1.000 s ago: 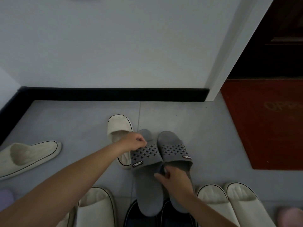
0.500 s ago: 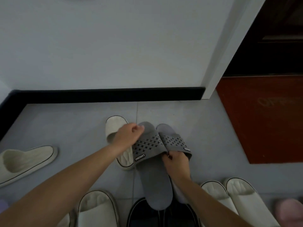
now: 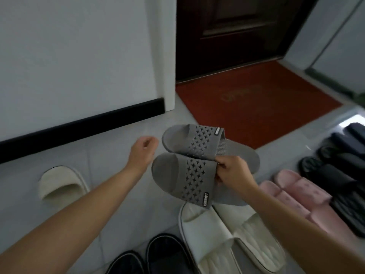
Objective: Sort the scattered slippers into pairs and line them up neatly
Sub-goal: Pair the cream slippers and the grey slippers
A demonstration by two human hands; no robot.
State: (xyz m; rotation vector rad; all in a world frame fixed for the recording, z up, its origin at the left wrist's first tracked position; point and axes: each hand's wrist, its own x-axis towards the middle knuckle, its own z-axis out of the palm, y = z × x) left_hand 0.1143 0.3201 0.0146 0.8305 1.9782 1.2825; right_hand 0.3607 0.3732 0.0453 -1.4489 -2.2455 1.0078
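My right hand (image 3: 232, 171) grips both grey slippers (image 3: 189, 173) by the inner edges of their perforated straps, and they hang side by side above the floor with toes pointing left. My left hand (image 3: 143, 152) floats just left of the toes, fingers loosely curled, holding nothing. A single cream slipper (image 3: 61, 182) lies on the tiles at the left. Below the grey pair a cream pair (image 3: 227, 234) stands together, with a pink pair (image 3: 296, 196) to its right and black slippers (image 3: 335, 167) further right.
A black pair of shoes (image 3: 158, 256) sits at the bottom edge. A red doormat (image 3: 256, 101) lies before a dark door (image 3: 237, 32). A white wall with black skirting (image 3: 79, 123) runs along the left. Bare grey tiles (image 3: 110, 155) show between the wall and the slippers.
The grey pair has been lifted off the floor into my right hand alone. My left hand has let go. The view has swung to the right, bringing the pink and black slippers into sight.
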